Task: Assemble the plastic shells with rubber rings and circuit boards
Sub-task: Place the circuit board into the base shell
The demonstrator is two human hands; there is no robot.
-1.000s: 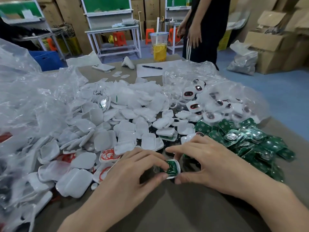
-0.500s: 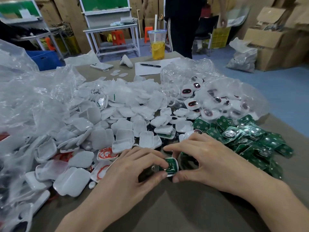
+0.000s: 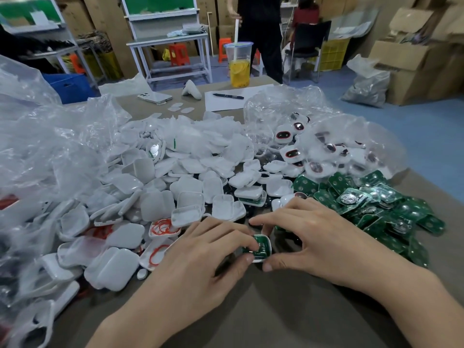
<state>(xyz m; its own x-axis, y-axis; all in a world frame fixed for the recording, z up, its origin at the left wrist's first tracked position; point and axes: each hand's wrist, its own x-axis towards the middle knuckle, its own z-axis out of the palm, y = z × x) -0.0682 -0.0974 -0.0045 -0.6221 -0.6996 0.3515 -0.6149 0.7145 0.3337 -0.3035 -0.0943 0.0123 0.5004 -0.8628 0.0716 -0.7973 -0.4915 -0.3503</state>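
Both hands together low on the table (image 3: 288, 310), pinching one white shell (image 3: 268, 249): left hand (image 3: 200, 257) at its 9 o'clock side, right hand (image 3: 313, 237) at 3 o'clock. Green circuit board (image 3: 261, 244) sits in the shell. From there: loose shells (image 3: 175, 177) at 11 o'clock, board pile (image 3: 376, 204) at 2 o'clock, red rings (image 3: 163, 227) at 9 o'clock.

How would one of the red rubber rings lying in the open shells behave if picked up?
Probably floppy: the rings lie in loose, overlapping loops inside a shell. Likely very light, since they look thin. They seem tangled, so lifting one may drag others along.
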